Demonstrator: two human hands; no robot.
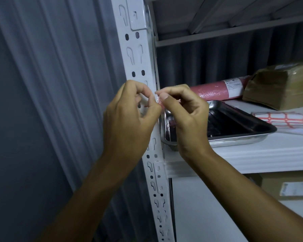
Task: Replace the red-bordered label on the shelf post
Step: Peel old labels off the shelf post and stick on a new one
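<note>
White slotted post (138, 55), two hands (129, 116) (187, 117) pinching one label (159, 100), one steel tray (234, 124)

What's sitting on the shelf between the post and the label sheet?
A steel tray lies between the post and the label sheet, in the head view. The right hand hides its near corner.
</note>
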